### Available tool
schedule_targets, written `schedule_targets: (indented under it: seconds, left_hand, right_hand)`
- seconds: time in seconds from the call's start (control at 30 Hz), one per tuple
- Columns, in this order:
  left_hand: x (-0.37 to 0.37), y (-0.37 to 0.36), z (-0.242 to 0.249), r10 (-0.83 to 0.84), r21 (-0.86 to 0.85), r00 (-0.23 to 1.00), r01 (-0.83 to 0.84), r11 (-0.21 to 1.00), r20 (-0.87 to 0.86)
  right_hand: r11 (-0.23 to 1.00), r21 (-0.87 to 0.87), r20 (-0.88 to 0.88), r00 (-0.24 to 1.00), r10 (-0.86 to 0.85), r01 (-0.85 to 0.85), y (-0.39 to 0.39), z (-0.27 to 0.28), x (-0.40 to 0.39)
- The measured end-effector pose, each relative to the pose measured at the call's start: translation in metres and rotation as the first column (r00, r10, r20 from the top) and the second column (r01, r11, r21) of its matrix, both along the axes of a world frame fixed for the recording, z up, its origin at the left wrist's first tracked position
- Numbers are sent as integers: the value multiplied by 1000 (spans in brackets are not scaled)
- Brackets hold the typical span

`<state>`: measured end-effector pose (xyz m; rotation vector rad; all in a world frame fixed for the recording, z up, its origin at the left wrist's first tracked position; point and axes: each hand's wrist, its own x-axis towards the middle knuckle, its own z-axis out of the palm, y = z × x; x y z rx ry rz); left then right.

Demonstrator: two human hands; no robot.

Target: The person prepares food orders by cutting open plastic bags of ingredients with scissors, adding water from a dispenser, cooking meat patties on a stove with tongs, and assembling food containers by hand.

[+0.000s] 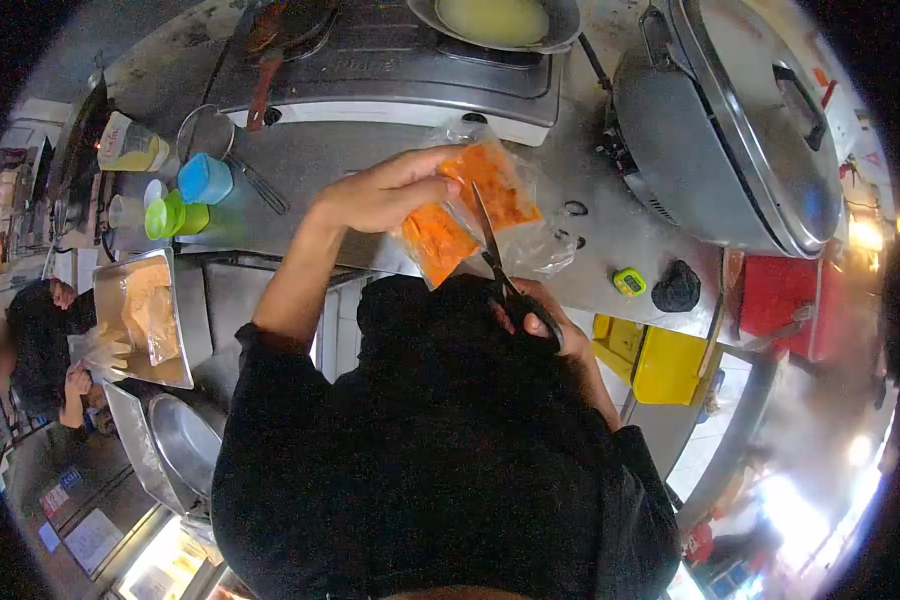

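My left hand [390, 192] holds flat clear packets with orange contents, thumb on top, above the steel counter. One packet [495, 185] lies to the upper right, and another orange packet [436, 244] hangs below the fingers. In my right hand [550, 318] are black-handled scissors [490, 245], fingers wrapped round the handles. The blades point up and lie across the lower left part of the upper packet. Clear loose plastic [545, 245] spreads beside the packets on the right.
A stove [390, 85] with a pan of yellowish liquid [495, 20] stands behind. Left are a blue cup [205, 180], green cups [178, 215] and a whisk [260, 185]. Right are a green timer [629, 282] and a large lidded cooker [680, 150]. Another person works at far left.
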<state>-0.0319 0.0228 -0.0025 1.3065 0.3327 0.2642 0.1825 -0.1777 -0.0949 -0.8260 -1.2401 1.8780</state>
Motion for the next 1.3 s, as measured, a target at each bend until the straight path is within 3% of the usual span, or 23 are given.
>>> schedule_targets:
  seconds: [0.1,0.2,0.33,0.43,0.5,0.6,0.67,0.8,0.9,1.03,1.1,1.17,1.3]
  left_hand:
    - [1,9,4,-62,131,988,80,988,-139]
    - [3,12,6,-100,175,994,106,979,-46]
    - [3,14,15,-134,219,989,145,965,-64]
    - [1,14,10,-12,76,1000,13,997,-19]
    - [-2,23,8,-64,288,996,80,954,-64]
    - [1,22,11,-129,237,989,143,961,-75]
    - [0,24,9,-123,240,987,146,960,-107]
    - [-2,31,12,-133,319,973,189,929,-189]
    - [3,26,17,-152,288,988,154,945,-31]
    - [3,32,18,-173,320,983,182,930,-57]
    - [2,32,25,-197,190,970,223,956,-146]
    - [2,32,24,-190,212,974,214,954,-127]
    - [6,33,26,-231,247,962,261,933,-146]
  right_hand:
    - [976,-78,50,979,-198,201,-13,-3,-6]
    - [961,-127,16,969,-246,246,-11,2,-6]
    - [986,-82,37,989,-143,145,-5,6,-3]
    - [986,-69,35,988,-148,150,-6,3,-6]
    - [983,-55,46,983,-175,178,-4,3,-7]
    - [996,-18,11,996,-89,89,8,21,-10]
    - [985,-6,77,982,-174,175,9,28,-15]
    - [985,0,57,984,-170,170,10,23,-16]
    - [980,-2,86,977,-196,197,11,25,-17]
    - [970,10,155,958,-242,244,13,30,-20]
    - [966,16,195,947,-256,258,12,30,-20]
    - [964,-29,219,943,-250,263,10,27,-20]
    - [975,-7,110,969,-220,222,13,24,-18]
